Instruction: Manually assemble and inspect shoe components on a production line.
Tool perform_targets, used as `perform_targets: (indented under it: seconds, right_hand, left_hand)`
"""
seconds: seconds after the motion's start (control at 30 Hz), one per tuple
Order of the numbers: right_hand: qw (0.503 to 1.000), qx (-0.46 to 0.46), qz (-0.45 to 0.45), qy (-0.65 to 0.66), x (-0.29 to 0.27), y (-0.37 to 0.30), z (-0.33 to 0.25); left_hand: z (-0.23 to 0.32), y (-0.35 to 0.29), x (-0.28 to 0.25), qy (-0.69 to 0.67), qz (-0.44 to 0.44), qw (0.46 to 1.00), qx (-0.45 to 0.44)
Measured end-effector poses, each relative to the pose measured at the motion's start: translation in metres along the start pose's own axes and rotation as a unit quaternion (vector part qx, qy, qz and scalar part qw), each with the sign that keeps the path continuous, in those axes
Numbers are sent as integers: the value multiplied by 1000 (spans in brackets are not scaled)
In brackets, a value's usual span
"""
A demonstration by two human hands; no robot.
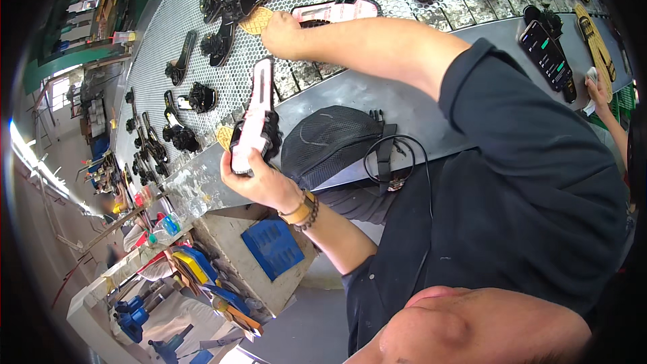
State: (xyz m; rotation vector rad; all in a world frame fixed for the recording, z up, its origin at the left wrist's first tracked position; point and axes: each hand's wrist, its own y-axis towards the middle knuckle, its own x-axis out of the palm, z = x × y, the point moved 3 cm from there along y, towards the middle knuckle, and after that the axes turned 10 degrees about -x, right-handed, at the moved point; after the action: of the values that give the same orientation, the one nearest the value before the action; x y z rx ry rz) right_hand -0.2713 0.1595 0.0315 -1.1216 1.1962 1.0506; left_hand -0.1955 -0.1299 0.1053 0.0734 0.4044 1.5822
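Note:
My left hand (259, 185), with bands round its wrist, grips a sandal (253, 121) by one end. Its pink-and-white underside shows, and black strap material bunches at the sides. Farther off, my right hand (283, 35) is closed at the edge of a tan textured sole (256, 21), its fingertips partly hidden. That sole lies beside a black sandal with a dark bow (226, 27). Just beyond the right hand is a pink-lined sandal piece (337, 11). Another tan sole (225, 137) shows partly beside the sandal in my left hand.
More black sandals (180, 128) rest on the perforated metal belt (155, 71). A black mesh cap-like item (330, 140) with a strap and cable lies on the grey ledge (431, 121). A phone (544, 54) stands at right, near another person's hand (596, 89). A blue sheet (273, 248) is below.

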Motion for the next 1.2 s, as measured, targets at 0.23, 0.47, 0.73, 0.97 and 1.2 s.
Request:
perform_targets:
  seconds: [0.23, 0.47, 0.73, 0.97, 1.2]
  right_hand:
    - [915, 83, 94, 383, -35, -5, 5]
    - [611, -150, 66, 775, -96, -214, 20]
    - [667, -28, 3, 744, -96, -374, 7]
    - [787, 45, 51, 613, -67, -402, -5]
    - [811, 33, 23, 583, -51, -403, -3]
  left_hand:
    - [-23, -8, -35, -291, -22, 946, -143]
    - [-11, -49, -4, -471, -237, 825, -202]
    - [5, -112, 53, -443, -390, 790, -164]
    - [37, -164, 84, -317, -357, 867, -146]
    - [38, -177, 96, -392, -397, 825, -89]
